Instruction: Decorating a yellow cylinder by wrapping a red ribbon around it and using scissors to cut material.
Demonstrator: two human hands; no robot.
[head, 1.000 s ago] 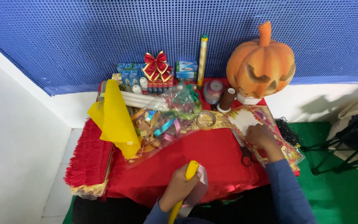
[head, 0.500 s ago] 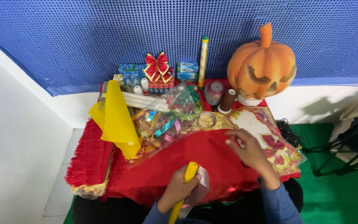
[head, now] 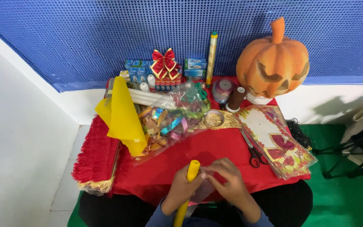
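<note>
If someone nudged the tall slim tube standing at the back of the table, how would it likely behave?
The tall tube stands upright on a narrow base, so it would probably tip easily. Being round, it would likely roll once down. It stands close to the blue boxes, which might stop a fall to that side.

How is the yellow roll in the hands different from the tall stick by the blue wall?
The yellow roll is plain yellow; the tall stick is patterned gold with a green cap. The roll is held tilted in the left hand, while the stick stands upright, untouched, at the table's back. Both are long and thin.
</note>
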